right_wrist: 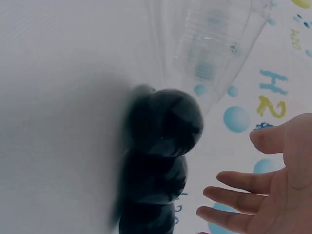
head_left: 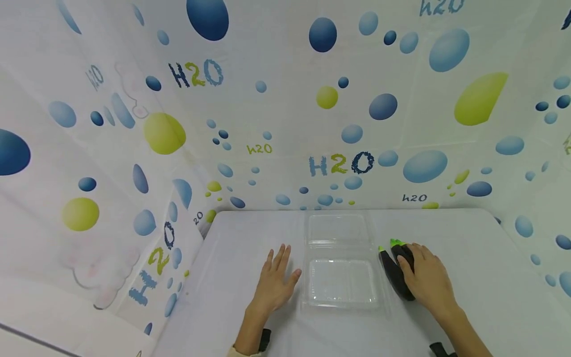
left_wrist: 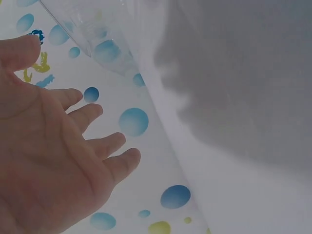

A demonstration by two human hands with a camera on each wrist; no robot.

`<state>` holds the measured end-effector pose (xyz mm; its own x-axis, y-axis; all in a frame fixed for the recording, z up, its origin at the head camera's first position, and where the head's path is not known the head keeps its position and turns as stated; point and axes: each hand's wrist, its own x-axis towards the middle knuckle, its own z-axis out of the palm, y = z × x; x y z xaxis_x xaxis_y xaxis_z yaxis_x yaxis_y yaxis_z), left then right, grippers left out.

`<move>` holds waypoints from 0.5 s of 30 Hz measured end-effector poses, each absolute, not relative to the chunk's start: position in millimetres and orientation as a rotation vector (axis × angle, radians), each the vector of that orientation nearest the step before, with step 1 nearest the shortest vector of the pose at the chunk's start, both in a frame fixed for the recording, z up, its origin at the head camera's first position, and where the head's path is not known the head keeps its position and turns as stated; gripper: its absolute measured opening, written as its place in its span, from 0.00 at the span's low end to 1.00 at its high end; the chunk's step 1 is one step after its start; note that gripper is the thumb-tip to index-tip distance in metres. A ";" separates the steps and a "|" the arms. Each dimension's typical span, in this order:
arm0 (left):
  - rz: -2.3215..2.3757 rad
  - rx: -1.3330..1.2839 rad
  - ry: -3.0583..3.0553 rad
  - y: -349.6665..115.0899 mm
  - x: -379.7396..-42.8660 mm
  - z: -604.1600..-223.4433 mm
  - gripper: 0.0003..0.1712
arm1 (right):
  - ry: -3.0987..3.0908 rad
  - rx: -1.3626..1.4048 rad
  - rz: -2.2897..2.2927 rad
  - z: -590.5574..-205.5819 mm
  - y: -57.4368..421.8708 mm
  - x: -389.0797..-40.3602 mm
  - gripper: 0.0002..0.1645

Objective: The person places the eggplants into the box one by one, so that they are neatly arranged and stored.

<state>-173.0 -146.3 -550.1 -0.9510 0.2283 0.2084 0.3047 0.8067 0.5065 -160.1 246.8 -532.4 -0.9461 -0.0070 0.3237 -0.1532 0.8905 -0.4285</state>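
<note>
Dark, glossy eggplants [head_left: 394, 275] with green tips lie side by side on the table, right of a clear plastic box [head_left: 343, 282]. My right hand [head_left: 426, 277] is over them and hides part of the group. In the right wrist view its fingers [right_wrist: 236, 200] are extended, with background showing between them and the eggplants' rounded ends [right_wrist: 175, 122]. The box lies opened flat, its two halves one behind the other. Left of it, my left hand [head_left: 274, 282] holds nothing; its fingers [left_wrist: 105, 146] are spread in the left wrist view.
A white cloth covers the table [head_left: 223, 277]. Behind and at the sides hangs a white curtain [head_left: 285, 109] printed with blue and green drops and H2O lettering. Dark straps [head_left: 265, 339] show at the wrists.
</note>
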 end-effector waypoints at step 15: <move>-1.129 -0.423 -2.892 -132.8 -170.8 -546.7 0.38 | -2.740 -0.069 0.659 -541.7 270.5 -163.8 0.28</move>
<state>-170.8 -132.8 -546.7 -0.9635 0.2464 0.1049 0.2523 0.7037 0.6642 -163.8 270.5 -541.7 -0.9472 0.1206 0.2973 -0.0278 0.8924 -0.4504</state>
